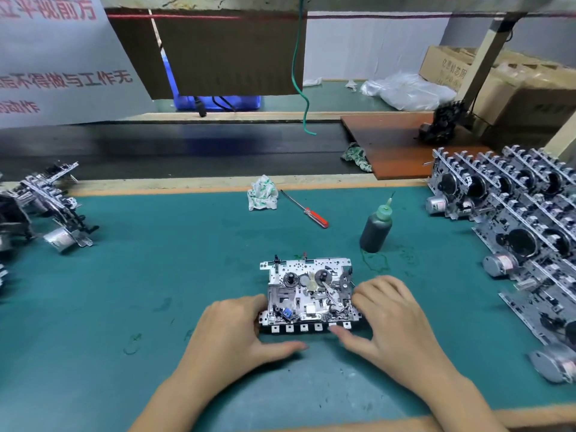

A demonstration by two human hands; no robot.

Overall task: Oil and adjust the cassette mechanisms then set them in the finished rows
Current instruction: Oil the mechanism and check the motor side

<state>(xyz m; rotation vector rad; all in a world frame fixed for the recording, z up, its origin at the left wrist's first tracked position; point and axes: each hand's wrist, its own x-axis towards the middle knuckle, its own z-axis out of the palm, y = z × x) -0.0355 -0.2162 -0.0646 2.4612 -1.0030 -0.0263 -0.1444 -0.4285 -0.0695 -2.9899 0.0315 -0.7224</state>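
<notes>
Your left hand (232, 325) and right hand (389, 316) flank one mechanism (308, 294) lying flat on the green surface (156, 275), near its front edge. The left grip has its fingers curled against the mechanism's left end, with the thumb stretched along the surface in front of the row of keys. The right grip does the same at the right end: fingers bent over the corner, thumb reaching in to the front edge by the keys. Between them, both hands hold the mechanism from its two ends; its gears and reels face up.

Just behind and right of the mechanism stands the oil bottle (376, 230), upright, dark, with a green nozzle. Green smears mark the surface beside its base. Further back lies a screwdriver (304, 208) with a red handle, angled across the surface, and just left of it a crumpled rag (262, 193).

On your right, the finished rows (514, 219) stand on edge, packed close together, motors toward you. On your left sits a looser heap of mechanisms (46, 207). Beyond the surface's far rim runs a dark belt (156, 148), with a green wire (300, 73) hanging above it.
</notes>
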